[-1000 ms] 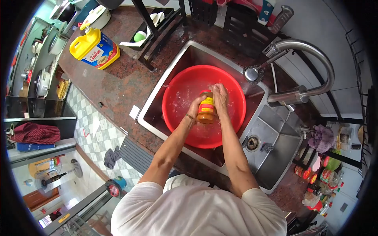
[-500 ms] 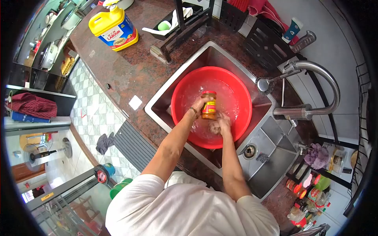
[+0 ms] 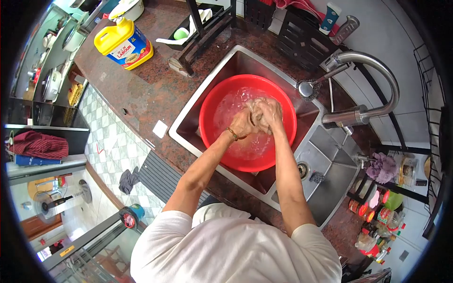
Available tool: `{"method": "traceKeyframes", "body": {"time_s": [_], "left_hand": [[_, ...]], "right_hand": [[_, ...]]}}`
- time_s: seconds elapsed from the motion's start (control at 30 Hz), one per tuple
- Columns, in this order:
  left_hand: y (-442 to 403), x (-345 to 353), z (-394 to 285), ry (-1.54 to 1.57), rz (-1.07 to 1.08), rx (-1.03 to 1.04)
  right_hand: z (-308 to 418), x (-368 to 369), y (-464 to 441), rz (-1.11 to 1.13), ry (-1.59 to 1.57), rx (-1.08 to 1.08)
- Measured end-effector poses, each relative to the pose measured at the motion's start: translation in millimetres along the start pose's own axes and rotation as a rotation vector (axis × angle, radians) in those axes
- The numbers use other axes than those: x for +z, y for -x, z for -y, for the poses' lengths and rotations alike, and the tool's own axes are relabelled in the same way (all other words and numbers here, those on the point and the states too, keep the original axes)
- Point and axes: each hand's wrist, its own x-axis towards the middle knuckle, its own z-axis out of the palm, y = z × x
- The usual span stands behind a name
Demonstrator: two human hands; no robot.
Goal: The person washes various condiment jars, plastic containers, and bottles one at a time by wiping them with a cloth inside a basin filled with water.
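Both my hands are together inside a red plastic basin (image 3: pixel 206 96) of soapy-looking water, set in the left bowl of a steel sink (image 3: pixel 191 147). My left hand (image 3: pixel 241 123), with a bracelet at the wrist, is curled at the near left side of the bundle. The glass jar with a red lid and yellow-red label, held by it in the earlier frame, is hidden now by hands and cloth. My right hand (image 3: pixel 272 114) presses a wet, pale cloth (image 3: pixel 256 111) against the left hand's fingers, its own fingers wrapped round it.
A steel faucet (image 3: pixel 373 115) arches at the right of the sink. The second sink bowl (image 3: pixel 309 158) has a drain. A yellow detergent jug (image 3: pixel 125 45) and black rack (image 3: pixel 200 37) stand on the counter. Several jars (image 3: pixel 368 212) crowd the lower right.
My right hand has risen with the cloth from the basin's near side to meet my left hand. The jar has gone out of sight behind them. The view has shifted slightly.
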Motion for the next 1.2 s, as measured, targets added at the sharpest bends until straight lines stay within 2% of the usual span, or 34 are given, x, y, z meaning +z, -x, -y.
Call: {"method": "traceKeyframes", "body": {"time_s": [0.03, 0.07, 0.1, 0.13, 0.17, 0.23, 0.33, 0.43, 0.53, 0.63, 0.67, 0.7, 0.73, 0.77, 0.8, 0.83, 0.87, 0.93, 1.0, 1.03, 1.07, 1.1, 1.13, 1.2], "left_hand": [[0, -10, -7, -0.028, 0.098, -0.145], [6, -15, -18, 0.001, 0.061, -0.088], [11, -21, -30, 0.028, 0.019, -0.025], [16, -24, -36, 0.054, -0.022, 0.037], [20, -19, -31, 0.074, -0.029, -0.002], [26, -25, -48, 0.093, -0.094, 0.071], [28, -29, -61, 0.096, -0.172, 0.17], [35, -32, -78, 0.077, -0.199, 0.235], [40, -32, -93, 0.066, -0.172, 0.27], [52, -35, -113, 0.067, -0.144, 0.224], [54, -33, -124, 0.053, -0.135, 0.225], [58, -31, -132, 0.121, -0.098, 0.123], [63, -27, -130, 0.097, -0.11, 0.11], [57, -16, -112, 0.138, -0.113, 0.122], [53, -5, -94, 0.049, -0.141, 0.211], [56, 0, -103, -0.214, -0.173, 0.273], [65, 7, -127, -0.336, -0.123, 0.304], [76, 29, -123, -0.376, -0.152, 0.274], [90, 67, -145, -0.226, -0.127, 0.281], [101, 81, -157, -0.157, -0.122, 0.276], [106, 106, -155, -0.098, -0.021, 0.261], [120, 131, -186, 0.055, 0.073, 0.305], [137, 158, -220, 0.206, 0.177, 0.344], [153, 220, -239, 0.244, 0.317, 0.349]], "right_hand": [[-8, -1, -4, -0.006, -0.098, 0.037], [-20, 1, -6, -0.007, -0.199, 0.078], [-20, 2, -7, -0.048, -0.31, -0.026], [-21, 2, -1, -0.04, -0.347, 0.166], [-24, 1, 15, -0.032, -0.385, 0.363], [-84, 29, 13, -0.148, 0.031, 0.207], [-72, 29, 44, 0.053, 0.045, 0.497], [-55, 24, 76, 0.154, 0.243, 0.322], [-32, 10, 96, 0.059, 0.449, 0.295], [-14, -19, 118, 0.08, 0.129, 0.106], [-21, -21, 120, 0.104, 0.316, 0.043], [-28, -21, 128, 0.118, 0.506, 0.035], [-21, -22, 136, 0.176, 0.715, 0.061], [-17, -26, 151, 0.065, 0.679, -0.099], [-11, -36, 169, 0.014, 0.683, -0.087], [-11, -43, 181, 0.0, 0.721, -0.142], [-2, -60, 205, -0.123, 0.686, -0.263], [-23, -75, 240, -0.247, 0.502, -0.236], [-50, -102, 274, -0.309, 0.45, -0.222], [-51, -121, 296, -0.37, 0.45, -0.15], [-55, -144, 319, -0.425, 0.448, -0.075], [-62, -166, 343, -0.485, 0.447, 0.003], [-78, -182, 364, -0.696, 0.424, -0.043], [-115, -216, 410, -0.868, 0.451, 0.175]]}}
